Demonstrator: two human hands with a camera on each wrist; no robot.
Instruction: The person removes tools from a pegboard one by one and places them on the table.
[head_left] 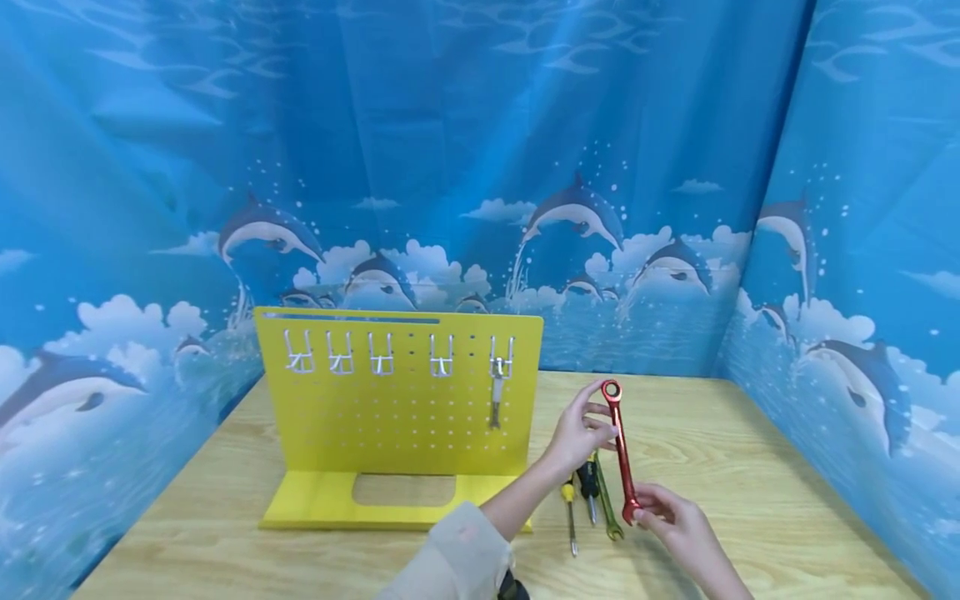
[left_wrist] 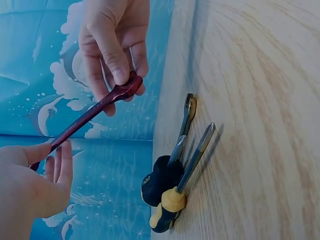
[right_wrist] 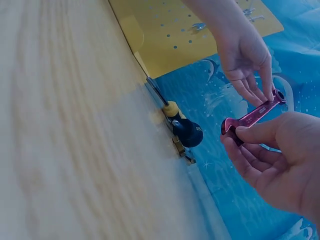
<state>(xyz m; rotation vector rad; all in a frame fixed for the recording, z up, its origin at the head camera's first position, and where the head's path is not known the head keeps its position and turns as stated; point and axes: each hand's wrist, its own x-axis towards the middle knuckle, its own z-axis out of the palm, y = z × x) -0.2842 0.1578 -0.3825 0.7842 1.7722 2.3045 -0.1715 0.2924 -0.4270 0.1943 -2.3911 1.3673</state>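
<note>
A red combination wrench [head_left: 624,454] is held up off the table between both hands, its ring end higher than its open end. My left hand [head_left: 581,429] pinches it near the ring end, thumb on one side and fingers behind. Lower down, my right hand [head_left: 682,533] grips the open end between thumb and fingers; the right wrist view shows the right thumb [right_wrist: 257,133] lying across that end. Beneath the hands lie a green-gold wrench [head_left: 609,504] and two black-and-yellow screwdrivers [left_wrist: 169,202], partly hidden by the left hand in the head view.
A yellow pegboard stand [head_left: 405,408] stands to the left, with several wire hooks [head_left: 381,354] along its upper part. A small silver tool [head_left: 496,396] hangs from its rightmost hook. Blue dolphin-print curtains [head_left: 450,167] enclose the wooden table [head_left: 750,467].
</note>
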